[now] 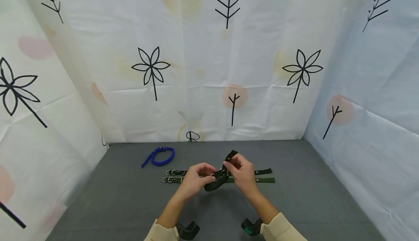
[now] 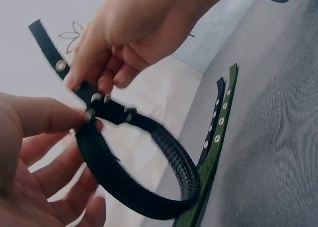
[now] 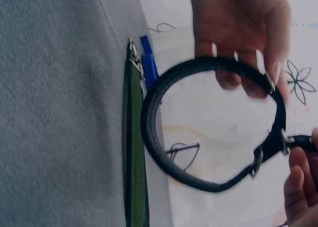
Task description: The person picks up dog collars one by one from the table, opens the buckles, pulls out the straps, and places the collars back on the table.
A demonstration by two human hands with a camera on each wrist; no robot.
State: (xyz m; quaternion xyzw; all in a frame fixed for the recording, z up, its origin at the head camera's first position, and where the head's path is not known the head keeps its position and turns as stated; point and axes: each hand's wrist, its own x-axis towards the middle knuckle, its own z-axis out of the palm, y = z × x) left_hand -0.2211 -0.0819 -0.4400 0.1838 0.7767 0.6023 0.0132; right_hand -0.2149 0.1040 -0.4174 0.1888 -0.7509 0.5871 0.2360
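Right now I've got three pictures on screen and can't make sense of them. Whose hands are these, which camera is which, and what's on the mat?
No machine here: a person works with two bare hands. The wide picture comes from a camera on their head, looking down at a grey mat inside a printed white tent. The other two come from cameras strapped on each wrist, so they show the same work close up and tilted.

The left hand and right hand both hold a black collar bent into a loop; the right hand's grip pinches its strap end by the buckle.

On the mat lie a second black collar and a green collar, both flat, and a blue collar looped further back.
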